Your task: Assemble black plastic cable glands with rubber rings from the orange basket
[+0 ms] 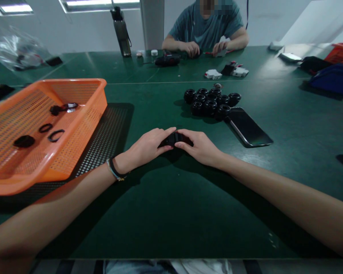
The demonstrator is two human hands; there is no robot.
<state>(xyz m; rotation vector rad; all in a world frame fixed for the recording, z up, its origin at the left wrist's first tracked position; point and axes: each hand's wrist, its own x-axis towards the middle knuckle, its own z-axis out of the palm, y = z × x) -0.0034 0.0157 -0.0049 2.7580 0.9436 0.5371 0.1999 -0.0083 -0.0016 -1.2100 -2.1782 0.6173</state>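
Between my two hands, low over the table's middle, is a small black part (175,139) that the fingers partly cover. My left hand (152,144) grips it from the left with thumb and fingers. From the other side my right hand (199,146) pinches it, thumb along the near face. Its exact kind cannot be made out. Just behind to the right stands a tight cluster of black, round, hollow-topped parts (210,102). A smartphone (250,127) lies dark-screened beside that cluster.
An orange basket (87,131) at left holds black rings (56,136) and other dark pieces. Across the green table (171,217) sits a person (205,30) with hands on small parts. A power drill (167,59), a bottle (121,34) and white-and-black pieces (227,71) stand or lie farther back.
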